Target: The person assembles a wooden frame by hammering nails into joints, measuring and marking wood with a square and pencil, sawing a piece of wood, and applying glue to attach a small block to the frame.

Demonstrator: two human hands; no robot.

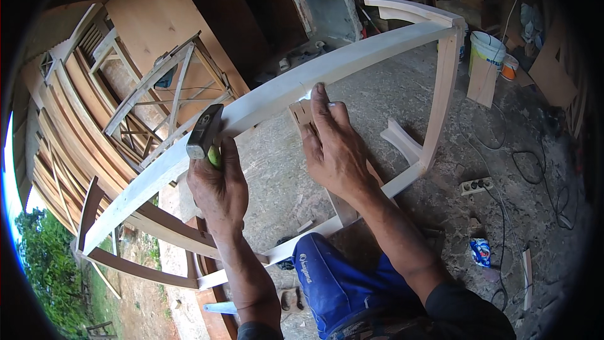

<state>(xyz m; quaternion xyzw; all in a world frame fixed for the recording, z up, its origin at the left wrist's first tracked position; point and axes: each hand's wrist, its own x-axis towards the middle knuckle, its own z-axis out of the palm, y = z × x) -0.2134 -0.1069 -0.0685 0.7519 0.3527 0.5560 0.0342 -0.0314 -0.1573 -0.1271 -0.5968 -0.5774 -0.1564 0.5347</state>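
Under both hands, pale curved wooden frame; left hand gripping hammer, right hand pressed flat.

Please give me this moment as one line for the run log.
left hand: grips hammer | right hand: flat against curved rail of wooden frame, fingers over small wood block | floor: power strip

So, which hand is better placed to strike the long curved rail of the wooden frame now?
The left hand: it already grips the hammer, whose head is at the curved rail. The right hand holds no tool; its fingertips press the rail beside a small wooden piece.
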